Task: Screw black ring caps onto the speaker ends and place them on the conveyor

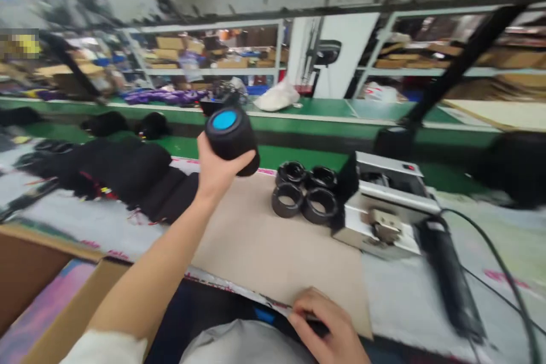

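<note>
Raised over the bench, my left hand is wrapped round a black cylindrical speaker housing, which is tilted and shows a bright blue disc on its end. At the bench's front edge my right hand is curled, thumb and forefinger close together. Something dark shows between them, but I cannot tell whether it is held. Several black rings stand grouped on the beige board, beyond my right hand.
A silver metal fixture stands right of the rings, with a black-handled tool and cables beside it. Black cloth-covered pieces with wires are heaped at left. An open carton is at lower left. A white bag lies beyond.
</note>
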Tool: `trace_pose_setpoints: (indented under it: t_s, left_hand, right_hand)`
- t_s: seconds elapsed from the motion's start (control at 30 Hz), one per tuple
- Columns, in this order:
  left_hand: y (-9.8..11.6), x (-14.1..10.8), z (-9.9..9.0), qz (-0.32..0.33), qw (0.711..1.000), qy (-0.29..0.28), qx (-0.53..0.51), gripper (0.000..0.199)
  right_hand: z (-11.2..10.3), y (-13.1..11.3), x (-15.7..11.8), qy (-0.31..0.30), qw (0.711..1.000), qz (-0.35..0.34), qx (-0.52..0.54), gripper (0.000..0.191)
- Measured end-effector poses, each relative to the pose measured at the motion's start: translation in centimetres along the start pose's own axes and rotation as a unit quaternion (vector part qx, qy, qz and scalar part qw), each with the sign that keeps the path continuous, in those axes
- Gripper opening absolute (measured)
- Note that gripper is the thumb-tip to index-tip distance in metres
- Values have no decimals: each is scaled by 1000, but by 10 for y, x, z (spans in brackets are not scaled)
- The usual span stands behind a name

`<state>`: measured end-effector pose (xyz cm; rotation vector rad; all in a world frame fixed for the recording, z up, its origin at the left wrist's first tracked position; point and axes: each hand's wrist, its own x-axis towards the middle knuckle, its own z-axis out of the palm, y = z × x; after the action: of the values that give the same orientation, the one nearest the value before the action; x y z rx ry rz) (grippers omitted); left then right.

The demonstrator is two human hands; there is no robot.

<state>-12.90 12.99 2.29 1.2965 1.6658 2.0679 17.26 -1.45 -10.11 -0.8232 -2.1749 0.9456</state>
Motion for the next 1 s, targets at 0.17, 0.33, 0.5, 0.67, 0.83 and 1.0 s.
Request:
trace_pose_setpoints:
  t_s: [0.17, 0.33, 0.5, 0.67, 0.83, 1.0]
  left_hand:
    - [-46, -104, -53, -58, 991, -43, 112, 92]
    - [-80, -145, -59, -61, 991, -57, 104, 98]
    - [-91, -142, -65, -69, 994, -84, 32, 105]
    - [-101, -144, -78, -62, 993, -100, 26, 101]
    - [-107, -145, -82, -58, 991, -118, 25, 101]
    - [-109, -147, -84, -65, 991, -109, 44, 101]
  right_hand:
    - [-16, -2, 12, 72, 997, 18, -15, 26]
    - [-39, -7, 46, 139, 987, 31, -73, 21]
    - [-47, -14, 104, 136, 978, 79, -134, 24]
    - [-29, -7, 119, 90, 972, 115, -187, 37]
    - [-19, -3, 112, 78, 969, 117, -203, 32]
    - [-22, -2, 115, 80, 966, 129, -211, 31]
